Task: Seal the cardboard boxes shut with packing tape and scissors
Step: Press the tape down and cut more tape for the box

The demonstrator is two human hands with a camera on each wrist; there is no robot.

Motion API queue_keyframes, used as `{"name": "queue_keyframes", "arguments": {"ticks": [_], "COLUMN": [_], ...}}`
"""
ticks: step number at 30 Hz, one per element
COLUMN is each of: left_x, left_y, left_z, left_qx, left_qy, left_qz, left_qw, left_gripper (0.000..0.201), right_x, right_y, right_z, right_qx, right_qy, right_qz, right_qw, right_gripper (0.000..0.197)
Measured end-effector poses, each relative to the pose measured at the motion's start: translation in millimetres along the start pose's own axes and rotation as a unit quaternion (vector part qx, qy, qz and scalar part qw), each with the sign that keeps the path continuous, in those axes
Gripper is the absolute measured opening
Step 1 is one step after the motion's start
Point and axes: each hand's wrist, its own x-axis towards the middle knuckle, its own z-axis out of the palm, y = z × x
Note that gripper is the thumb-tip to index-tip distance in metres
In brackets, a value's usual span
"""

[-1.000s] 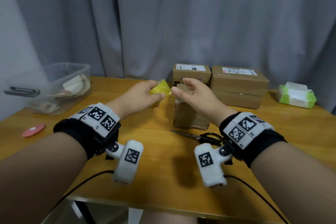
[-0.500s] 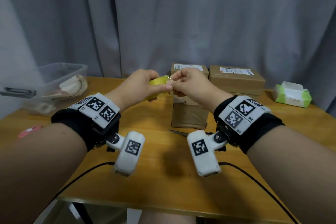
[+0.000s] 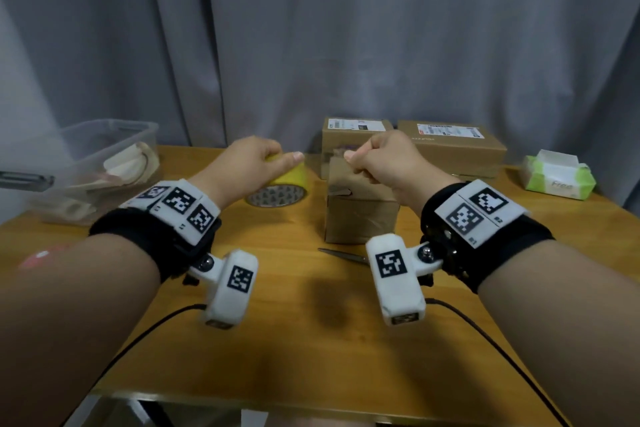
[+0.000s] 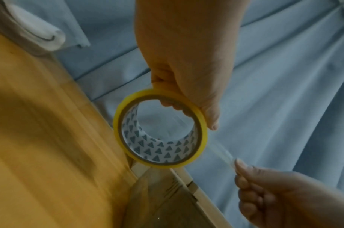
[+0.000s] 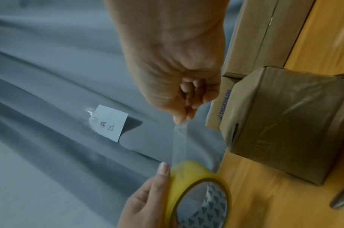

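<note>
My left hand (image 3: 249,163) grips a yellow roll of clear packing tape (image 3: 287,184) above the table, thumb on its outer face and fingers through its core (image 4: 173,106). My right hand (image 3: 384,159) pinches the free end of the tape strip (image 5: 180,143), which stretches clear and taut from the roll (image 5: 198,189) to the pinch. Below and behind the right hand stands a small brown cardboard box (image 3: 360,215) wrapped in tape. Scissors (image 3: 343,255) lie on the table in front of it, partly hidden by the right wrist camera.
Two more cardboard boxes (image 3: 356,135) (image 3: 453,146) with labels stand at the back by the grey curtain. A clear plastic bin (image 3: 93,163) sits at the left, a tissue pack (image 3: 557,177) at the right, a pink disc (image 3: 41,258) near the left edge.
The hands met at the roll, then drew apart: the right hand pulled a length of tape off to the right while the left hand kept the roll.
</note>
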Motion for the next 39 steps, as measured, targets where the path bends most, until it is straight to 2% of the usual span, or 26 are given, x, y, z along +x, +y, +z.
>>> {"name": "queue_keyframes", "arguments": {"ticks": [4,7,12,23,26,28,31,32,33,35,37,39], "left_x": [13,27,48,55,52,50,48,47,47,45,42,38], "left_y": [-4,4,18,19,17,14,11,13,14,20,24,27], "left_z": [19,27,33,43,47,51,54,55,56,56,56,56], "left_qx": [0.061,0.118,0.160,0.201,0.205,0.204,0.205,0.203,0.199,0.192,0.187,0.177], "left_qy": [-0.059,-0.103,-0.149,-0.187,-0.193,-0.194,-0.184,-0.180,-0.177,-0.170,-0.167,-0.166], "left_qz": [-0.039,-0.038,-0.044,-0.056,-0.053,-0.053,-0.057,-0.059,-0.058,-0.056,-0.065,-0.081], "left_qw": [0.996,0.987,0.975,0.960,0.958,0.958,0.960,0.961,0.962,0.965,0.966,0.967], "left_gripper": [0.054,0.054,0.052,0.053,0.055,0.054,0.058,0.058,0.057,0.056,0.056,0.057], "right_x": [11,23,30,33,29,25,15,11,7,-2,-8,-8], "right_y": [20,35,42,54,56,56,52,50,48,50,57,64], "right_z": [4,5,-1,-2,-3,-10,-18,-14,-7,14,20,5], "right_qx": [-0.044,-0.112,-0.164,-0.188,-0.233,-0.270,-0.323,-0.349,-0.381,-0.443,-0.482,-0.500], "right_qy": [0.036,0.070,0.090,0.074,0.043,0.041,0.072,0.059,0.018,-0.109,-0.192,-0.187], "right_qz": [0.051,0.075,0.084,0.094,0.082,0.056,-0.046,-0.096,-0.143,-0.189,-0.139,-0.098], "right_qw": [0.997,0.988,0.979,0.975,0.968,0.960,0.942,0.930,0.913,0.870,0.844,0.840], "right_gripper": [0.016,0.020,0.013,0.009,0.015,0.029,0.034,0.035,0.038,0.052,0.065,0.070]}}
